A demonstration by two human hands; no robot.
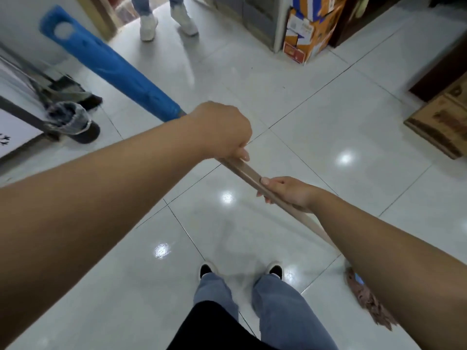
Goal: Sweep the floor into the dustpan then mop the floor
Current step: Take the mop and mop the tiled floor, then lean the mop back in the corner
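Both hands, left (pixel 222 130) & right (pixel 288 192), fingers wrapped round mop handle (pixel 249 171).

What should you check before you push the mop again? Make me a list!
1. Both hands on the mop handle: ok. The left hand and right hand both grip it.
2. Mop head on the floor: ok, it lies on the tiles by the right foot.
3. Own shoes away from the mop head: ok, they stand apart.
4. Someone in the way: not ok, another person's white shoes stand ahead.
5. Broom and dustpan put aside: ok, they sit by the left wall.
6. Floor swept clean of dust: cannot tell.
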